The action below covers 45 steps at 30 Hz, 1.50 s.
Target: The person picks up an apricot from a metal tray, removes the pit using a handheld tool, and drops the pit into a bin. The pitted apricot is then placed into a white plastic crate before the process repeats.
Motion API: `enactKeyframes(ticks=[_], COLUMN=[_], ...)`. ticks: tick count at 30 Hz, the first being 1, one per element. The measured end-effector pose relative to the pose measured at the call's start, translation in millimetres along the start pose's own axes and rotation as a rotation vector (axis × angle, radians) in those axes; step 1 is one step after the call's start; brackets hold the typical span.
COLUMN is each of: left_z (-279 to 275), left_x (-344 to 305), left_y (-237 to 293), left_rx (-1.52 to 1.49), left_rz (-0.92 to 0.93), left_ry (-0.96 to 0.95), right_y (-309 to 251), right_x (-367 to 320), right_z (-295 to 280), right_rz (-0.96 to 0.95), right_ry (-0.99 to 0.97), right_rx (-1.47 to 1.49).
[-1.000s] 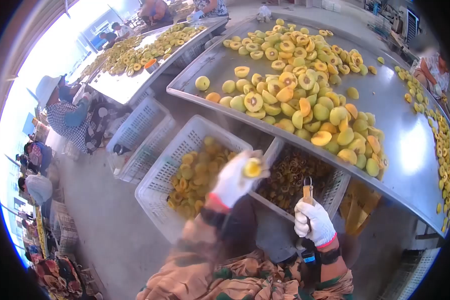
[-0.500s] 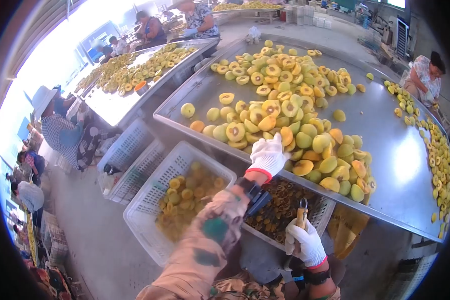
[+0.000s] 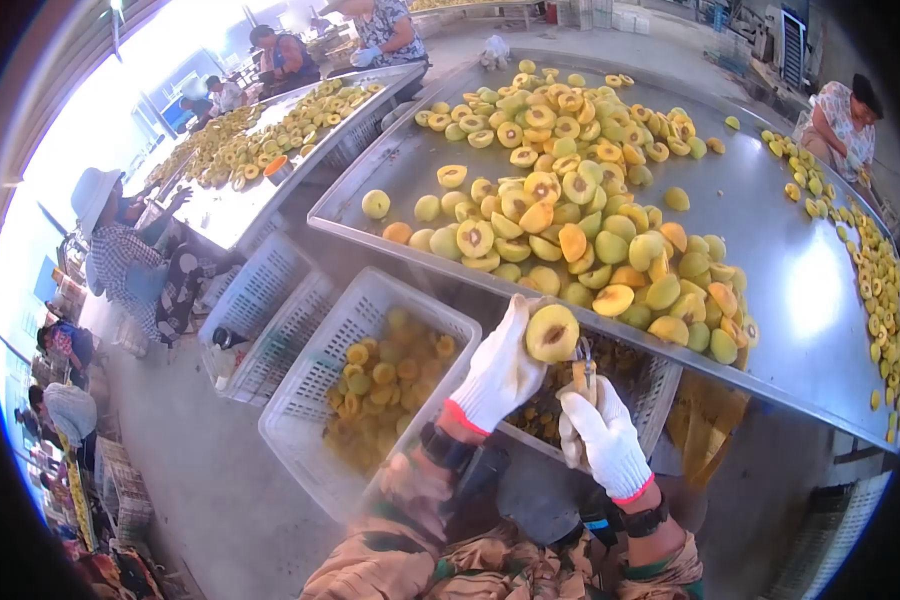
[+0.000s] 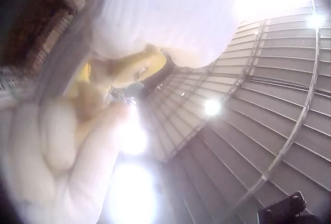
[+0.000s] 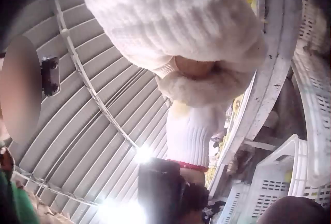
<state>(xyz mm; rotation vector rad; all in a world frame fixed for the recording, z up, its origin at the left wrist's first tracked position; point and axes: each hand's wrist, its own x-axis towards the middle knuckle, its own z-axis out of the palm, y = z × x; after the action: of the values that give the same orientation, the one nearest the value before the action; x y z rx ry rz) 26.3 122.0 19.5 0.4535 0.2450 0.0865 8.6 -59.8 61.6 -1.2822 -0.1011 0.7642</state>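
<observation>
In the head view my gloved left hand holds a halved yellow fruit, its cut face and brown centre turned up. Close beside it, my gloved right hand grips the wooden handle of a small tool whose metal loop is at the fruit's right edge. The left wrist view shows the fruit between blurred white glove fingers. In the right wrist view the right hand's fingers are curled round the handle; the metal loop is hidden there.
A metal table bearing piled fruit halves lies ahead. Below it stand a white crate of fruit pieces and another crate with dark scraps. People sit at the left and far right.
My left hand has come back from the pile on the table with a fruit half. The right hand has risen slightly, bringing the tool beside it.
</observation>
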Motion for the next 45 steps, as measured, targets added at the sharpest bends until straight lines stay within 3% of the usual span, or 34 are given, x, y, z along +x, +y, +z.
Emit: enactKeyframes(ticks=[2,7,9,12,18,21,23,25,28,31,34,37,40,42,43,45], left_z=[-1,9,18,38,34,24,28,26,19,25,30,11,16,27,24,19], left_x=[-7,-28,-35,-48,-50,-46,-44,-43,-38,-41,-45,-35,-35,-40,-38,-33], left_y=[-13,-30,-30,-28,-32,-36,-35,-37,-42,-46,-44,-39,-32,-28,-29,-30], left_rx=[0.013,0.234,0.4,0.882,0.847,0.87,0.802,0.755,0.69,0.672,0.754,0.714,0.676,0.561,0.626,0.757], left_rz=[0.018,0.219,0.263,0.412,0.453,0.493,0.46,0.447,0.456,0.455,0.411,0.276,0.191,0.107,0.1,0.088], left_ry=[0.083,0.036,0.097,0.219,0.197,0.213,0.234,0.24,0.21,0.207,0.245,0.163,0.094,0.066,0.103,0.174], right_y=[1,6,17,34,48,46,35,3,10,37,40,25,12,10,8,6], right_x=[-2,-9,-9,-8,-3,-3,-7,-21,-20,-13,-15,-21,-28,-28,-28,-30], right_z=[7,15,16,16,14,9,11,27,22,16,12,13,7,3,2,7], right_rz=[0.004,0.005,-0.1,-0.309,-0.595,-0.893,-0.568,0.29,0.238,-0.023,-0.057,0.15,0.305,0.324,0.334,0.269], right_ry=[0.049,0.139,0.161,0.171,0.208,0.185,0.14,0.075,0.042,0.21,0.2,0.028,-0.159,-0.235,-0.273,-0.189], right_rx=[-0.084,-0.28,-0.37,-0.502,-0.736,-1.052,-0.852,-0.156,-0.13,-0.749,-0.777,-0.492,0.015,0.143,0.206,-0.076])
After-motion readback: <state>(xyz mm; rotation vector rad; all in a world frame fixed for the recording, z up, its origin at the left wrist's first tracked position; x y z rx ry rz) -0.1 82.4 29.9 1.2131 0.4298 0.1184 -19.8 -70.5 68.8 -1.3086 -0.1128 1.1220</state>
